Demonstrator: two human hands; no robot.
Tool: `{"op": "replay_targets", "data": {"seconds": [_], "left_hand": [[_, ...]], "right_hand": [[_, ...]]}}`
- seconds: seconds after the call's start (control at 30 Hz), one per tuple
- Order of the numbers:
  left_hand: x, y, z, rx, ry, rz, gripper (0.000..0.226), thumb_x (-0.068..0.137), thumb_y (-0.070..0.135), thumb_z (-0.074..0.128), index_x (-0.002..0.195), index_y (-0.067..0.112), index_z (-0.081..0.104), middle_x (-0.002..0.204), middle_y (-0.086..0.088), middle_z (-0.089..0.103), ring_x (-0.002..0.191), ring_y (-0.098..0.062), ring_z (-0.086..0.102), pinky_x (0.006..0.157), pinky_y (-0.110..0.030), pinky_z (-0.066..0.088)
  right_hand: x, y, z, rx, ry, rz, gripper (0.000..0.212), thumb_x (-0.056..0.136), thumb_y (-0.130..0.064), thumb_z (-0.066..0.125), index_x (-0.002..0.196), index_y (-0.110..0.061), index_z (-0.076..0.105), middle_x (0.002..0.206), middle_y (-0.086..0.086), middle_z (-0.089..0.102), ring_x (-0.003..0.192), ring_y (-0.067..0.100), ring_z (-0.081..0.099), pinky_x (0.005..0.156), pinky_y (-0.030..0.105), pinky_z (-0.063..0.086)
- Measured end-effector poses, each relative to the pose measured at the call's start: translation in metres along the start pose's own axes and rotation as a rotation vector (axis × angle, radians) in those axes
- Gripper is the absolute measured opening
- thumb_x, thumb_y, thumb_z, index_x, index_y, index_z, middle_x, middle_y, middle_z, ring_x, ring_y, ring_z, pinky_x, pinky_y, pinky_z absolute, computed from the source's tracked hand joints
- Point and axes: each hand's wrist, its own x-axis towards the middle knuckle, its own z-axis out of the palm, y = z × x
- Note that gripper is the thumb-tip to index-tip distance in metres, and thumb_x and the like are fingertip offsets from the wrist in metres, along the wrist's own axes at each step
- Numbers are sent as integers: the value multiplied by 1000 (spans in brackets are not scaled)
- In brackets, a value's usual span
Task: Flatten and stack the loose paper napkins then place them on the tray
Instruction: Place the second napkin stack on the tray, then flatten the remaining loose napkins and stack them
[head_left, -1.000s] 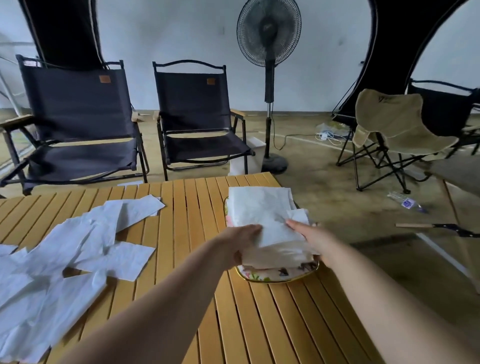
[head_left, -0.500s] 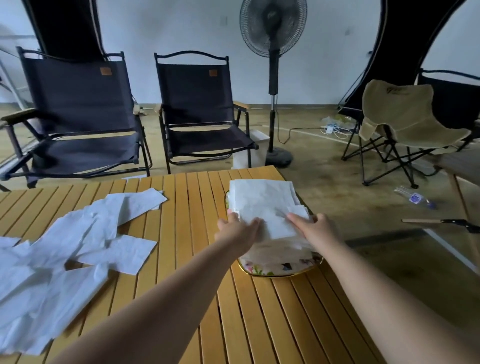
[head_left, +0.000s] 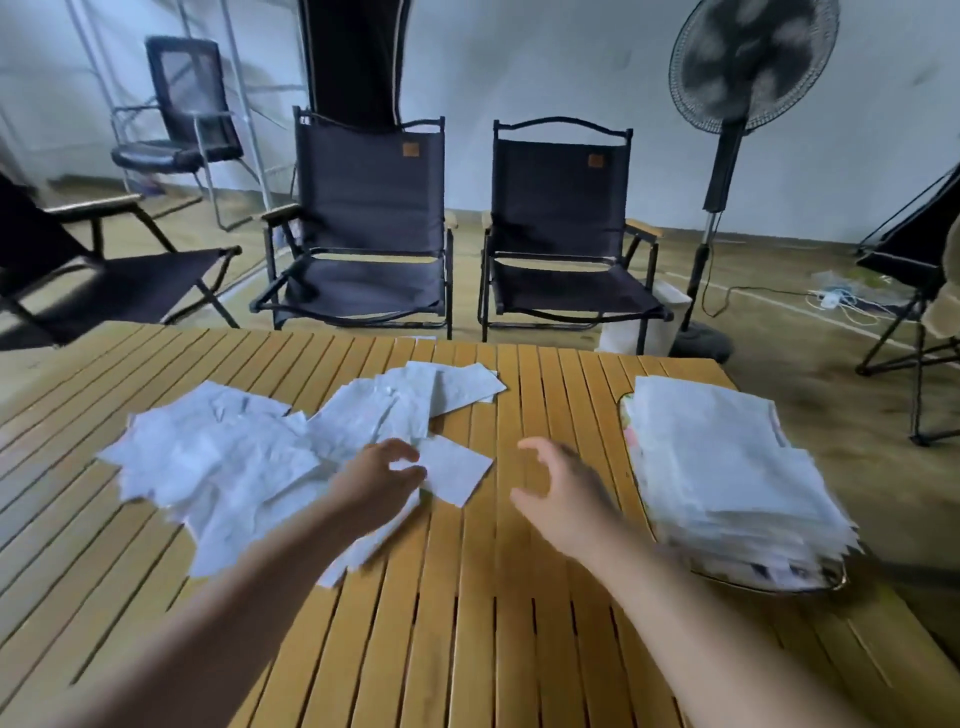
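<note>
Labels (head_left: 410, 150) on chair backs (brown patches, writing unreadable)

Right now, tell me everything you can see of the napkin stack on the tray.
The napkin stack is a thick pile of white, thin, slightly crinkled paper sheets, roughly squared but with ragged, fanned edges along its near side. It lies flat on a gold-rimmed tray with a floral pattern, which it almost covers, near the right end of the wooden slatted table. Neither hand touches it; the right hand hovers open to its left.
</note>
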Motion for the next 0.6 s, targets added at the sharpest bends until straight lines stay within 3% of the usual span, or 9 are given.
{"op": "replay_targets", "data": {"seconds": [0.13, 0.23, 0.3, 0.33, 0.4, 0.5, 0.6], "left_hand": [[-27, -43, -44, -136, -32, -49, 11, 97, 21, 57, 99, 23, 67, 100, -2, 64, 93, -18, 57, 73, -28, 40], [-44, -67, -58, -235, -33, -86, 12, 96, 21, 59, 91, 27, 69, 99, 2, 68, 89, -18, 60, 69, -23, 41], [-51, -80, -61, -274, -16, -96, 12, 95, 22, 60, 93, 28, 70, 100, 1, 72, 91, -19, 64, 68, -22, 43], [-54, -83, -61, -297, 3, -91, 12, 95, 22, 61, 95, 26, 71, 99, 0, 73, 92, -20, 66, 68, -23, 44], [-57, -89, -61, -359, 43, -66, 12, 94, 21, 61, 97, 27, 72, 98, 3, 73, 91, -17, 66, 71, -26, 47], [-60, -90, -58, -327, 37, 39, 16, 96, 22, 61, 107, 32, 67, 107, 16, 67, 96, 0, 62, 69, -19, 47], [-62, -94, -52, -211, 39, 190, 29, 94, 24, 66, 120, 36, 59, 122, 20, 59, 112, -2, 58, 79, -16, 46]], "right_hand": [[21, -27, 66, -33, -107, 78, 59, 96, -30, 64, 150, -27, 40, 148, -3, 46, 125, 23, 51, 96, 32, 48], [26, -30, 94, -234, -33, 76, 29, 96, -29, 58, 125, -27, 61, 131, -4, 53, 118, 21, 50, 96, 36, 49], [21, -31, 98, -267, 68, 139, 6, 98, -28, 55, 98, -27, 61, 114, -5, 55, 99, 18, 55, 80, 34, 53], [18, -32, 98, -264, 105, 175, 9, 99, -27, 55, 91, -25, 58, 109, -4, 55, 91, 18, 56, 73, 31, 52], [8, -35, 95, -207, 146, 231, 12, 99, -24, 56, 87, -22, 56, 104, -3, 56, 81, 15, 58, 65, 27, 49], [-8, -46, 81, -29, 267, 221, 11, 96, -20, 59, 86, -22, 56, 88, -4, 65, 68, 13, 64, 52, 28, 50], [-28, -64, 61, 77, 338, 156, 12, 93, -12, 62, 90, -22, 57, 87, -3, 68, 66, 12, 65, 47, 29, 50]]}}
